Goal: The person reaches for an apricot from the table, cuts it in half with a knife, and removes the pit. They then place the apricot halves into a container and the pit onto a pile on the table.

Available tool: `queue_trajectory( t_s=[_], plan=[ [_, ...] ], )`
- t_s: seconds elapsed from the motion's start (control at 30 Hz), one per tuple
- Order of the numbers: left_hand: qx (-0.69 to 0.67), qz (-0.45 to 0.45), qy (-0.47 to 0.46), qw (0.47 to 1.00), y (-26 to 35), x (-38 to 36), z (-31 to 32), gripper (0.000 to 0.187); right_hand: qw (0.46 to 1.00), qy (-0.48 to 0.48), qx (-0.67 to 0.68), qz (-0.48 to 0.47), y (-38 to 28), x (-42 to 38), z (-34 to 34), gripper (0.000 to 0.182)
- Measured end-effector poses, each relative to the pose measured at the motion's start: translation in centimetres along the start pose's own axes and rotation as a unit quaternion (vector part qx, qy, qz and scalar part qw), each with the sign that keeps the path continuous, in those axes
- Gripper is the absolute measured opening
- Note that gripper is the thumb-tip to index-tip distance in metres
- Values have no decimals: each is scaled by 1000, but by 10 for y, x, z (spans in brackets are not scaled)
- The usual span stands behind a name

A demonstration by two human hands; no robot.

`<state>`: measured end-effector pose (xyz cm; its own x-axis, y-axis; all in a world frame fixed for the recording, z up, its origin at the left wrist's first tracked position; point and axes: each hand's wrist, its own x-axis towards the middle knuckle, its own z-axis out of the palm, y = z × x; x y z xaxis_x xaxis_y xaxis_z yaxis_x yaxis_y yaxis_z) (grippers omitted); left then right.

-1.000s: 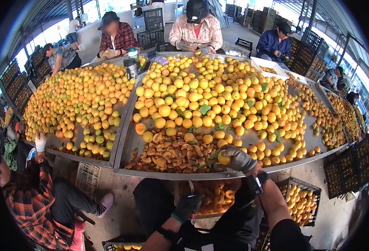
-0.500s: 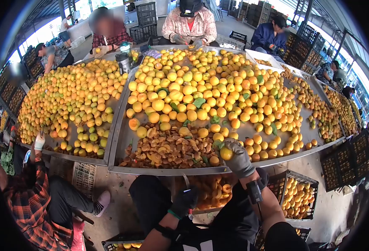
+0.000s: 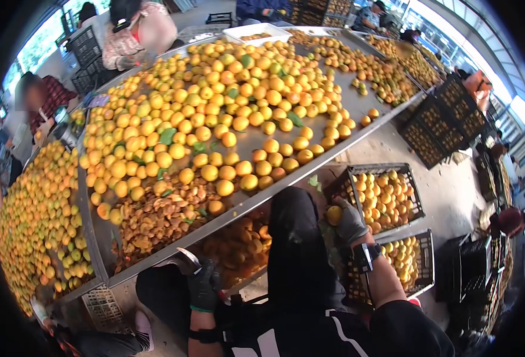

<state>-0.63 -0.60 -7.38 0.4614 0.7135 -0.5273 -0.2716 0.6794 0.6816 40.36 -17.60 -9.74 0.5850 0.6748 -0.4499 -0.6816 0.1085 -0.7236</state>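
Observation:
My left hand (image 3: 204, 287), in a dark glove, is closed round a knife with a curved blade (image 3: 189, 259), below the table's front edge. My right hand (image 3: 351, 224), in a grey glove, holds a yellow-orange fruit (image 3: 334, 215) beside a black crate of fruit (image 3: 384, 196). Many whole orange and yellow fruits (image 3: 215, 98) lie on the metal table (image 3: 322, 163), some with green leaves. A heap of cut fruit pieces (image 3: 161, 217) sits near the table's front edge. More pieces (image 3: 233, 247) lie in a container under that edge.
A second crate of fruit (image 3: 402, 262) stands on the floor at my right. Stacked black crates (image 3: 447, 122) are farther right. Co-workers sit across the table, one in a light patterned shirt (image 3: 155, 27). A person's foot (image 3: 143, 330) is at the lower left.
The view has turned to the right. My right hand, with the fruit, has moved off the table edge down to the crates. The knife stays in my left hand.

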Motion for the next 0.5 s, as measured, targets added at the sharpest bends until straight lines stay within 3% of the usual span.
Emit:
queue_trajectory(
  t_s=[0.03,0.07,0.1,0.13,0.2,0.23,0.3,0.37,0.4,0.43,0.47,0.5],
  plan=[
    [44,7,12,999,1,-2,5,5,996,37,-63,-45,12,-12,-17,27],
    [86,17,27,996,2,-4,9,7,986,70,-127,-87,18,-17,-27,26],
    [92,36,0,995,2,-5,11,7,983,111,145,38,4,-31,-12,30],
    [98,35,0,995,4,-9,16,7,981,113,150,40,-3,-44,1,30],
    [163,31,23,986,12,-20,33,7,955,-117,260,87,-14,-62,33,36],
    [164,36,32,985,15,-23,40,7,952,-123,262,94,-22,-73,59,36],
    [275,51,17,960,19,-32,52,10,946,-289,142,45,-24,-95,114,46],
    [386,86,-10,919,18,-34,54,14,925,-377,21,33,-4,-99,145,62],
    [481,235,-10,844,13,-33,54,16,906,-418,-57,38,5,-101,157,66],
    [567,369,-11,737,10,-34,55,18,889,-431,-155,-5,15,-103,170,63],
    [572,363,15,735,13,-42,62,18,861,-441,-249,-53,26,-106,183,60],
    [660,360,40,659,17,-53,71,19,859,-432,-269,-56,36,-111,196,53]
  ],
)
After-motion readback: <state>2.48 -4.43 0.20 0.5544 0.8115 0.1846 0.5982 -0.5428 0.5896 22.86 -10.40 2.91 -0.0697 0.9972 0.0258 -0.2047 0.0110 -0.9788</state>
